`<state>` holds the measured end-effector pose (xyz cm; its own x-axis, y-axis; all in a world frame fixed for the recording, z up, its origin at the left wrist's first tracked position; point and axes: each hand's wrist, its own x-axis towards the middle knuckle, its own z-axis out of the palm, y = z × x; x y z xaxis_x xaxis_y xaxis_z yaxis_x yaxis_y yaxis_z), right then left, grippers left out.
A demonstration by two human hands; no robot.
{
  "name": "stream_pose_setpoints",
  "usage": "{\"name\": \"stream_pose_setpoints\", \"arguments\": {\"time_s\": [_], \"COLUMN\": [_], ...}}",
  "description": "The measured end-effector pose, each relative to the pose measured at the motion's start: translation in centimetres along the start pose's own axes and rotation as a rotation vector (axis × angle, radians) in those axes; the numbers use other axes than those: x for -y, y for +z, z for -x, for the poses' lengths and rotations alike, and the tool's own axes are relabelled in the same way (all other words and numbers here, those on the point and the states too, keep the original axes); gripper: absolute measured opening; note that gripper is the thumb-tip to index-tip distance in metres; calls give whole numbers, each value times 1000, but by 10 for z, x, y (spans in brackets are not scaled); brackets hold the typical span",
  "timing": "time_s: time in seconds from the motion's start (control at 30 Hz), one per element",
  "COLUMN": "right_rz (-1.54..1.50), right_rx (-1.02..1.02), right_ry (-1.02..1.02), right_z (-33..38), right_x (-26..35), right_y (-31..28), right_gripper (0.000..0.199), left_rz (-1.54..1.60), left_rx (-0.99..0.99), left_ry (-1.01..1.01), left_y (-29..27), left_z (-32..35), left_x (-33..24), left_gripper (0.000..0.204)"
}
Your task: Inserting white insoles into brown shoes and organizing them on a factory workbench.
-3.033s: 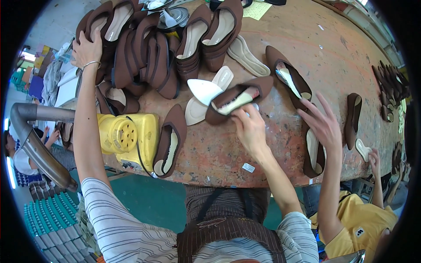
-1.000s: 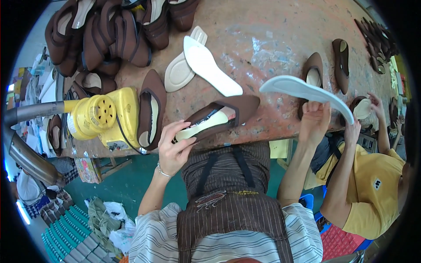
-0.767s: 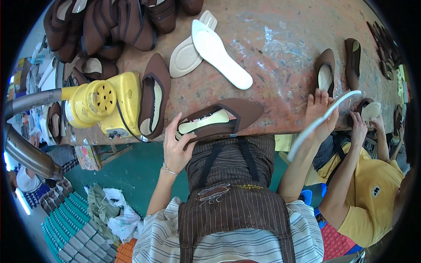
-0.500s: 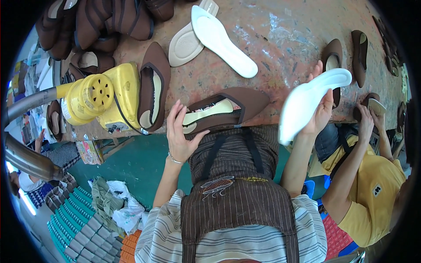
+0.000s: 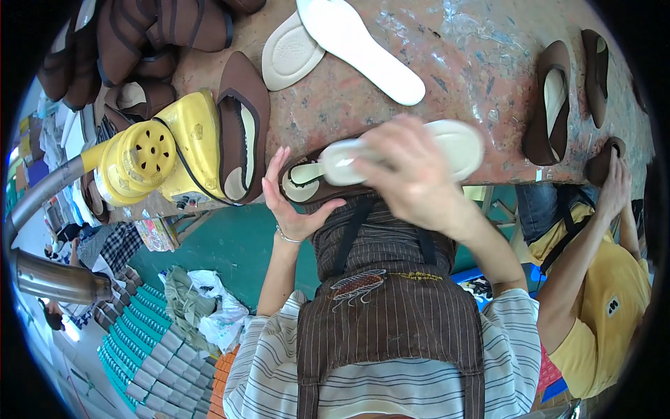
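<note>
A brown pointed flat shoe (image 5: 305,190) lies on its sole at the table's front edge, toe toward the right. My left hand (image 5: 296,213) is at its heel end, fingers and thumb spread; I cannot tell if they touch it. Above the shoe my right hand (image 5: 419,178), blurred by motion, grips a pale insole (image 5: 460,148) across its middle. The insole's narrower end points left over the shoe's opening, and its wide end sticks out to the right. Most of the shoe's toe is hidden beneath hand and insole. A second brown shoe (image 5: 244,87) stands to the left.
Further back, a white insole (image 5: 373,56) overlaps a beige one (image 5: 287,59). A yellow machine (image 5: 195,136) with a metal pipe stands at left, near piled brown shoes (image 5: 160,28). At right are more brown shoes (image 5: 551,105) and a co-worker's hands on another shoe (image 5: 601,164).
My right hand has swung left with the insole, from right of the shoe to over it, and turned it over. My left hand has let its fingers spread at the heel.
</note>
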<state>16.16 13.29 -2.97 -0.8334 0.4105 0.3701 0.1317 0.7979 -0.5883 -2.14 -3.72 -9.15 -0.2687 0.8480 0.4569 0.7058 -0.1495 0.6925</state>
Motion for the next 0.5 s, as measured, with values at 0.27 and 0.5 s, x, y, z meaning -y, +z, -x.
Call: {"name": "stream_pose_setpoints", "arguments": {"time_s": [0.27,0.5], "right_rz": [-253,-276], "right_rx": [45,72], "right_ry": [71,121], "right_z": [-2,-8], "right_x": [15,20], "right_y": [69,76], "right_gripper": [31,24], "left_rz": [84,90], "left_rx": [-17,-28], "left_ry": [-32,-18], "left_y": [1,2], "left_z": [5,7], "left_x": [6,11], "left_gripper": [138,138]}}
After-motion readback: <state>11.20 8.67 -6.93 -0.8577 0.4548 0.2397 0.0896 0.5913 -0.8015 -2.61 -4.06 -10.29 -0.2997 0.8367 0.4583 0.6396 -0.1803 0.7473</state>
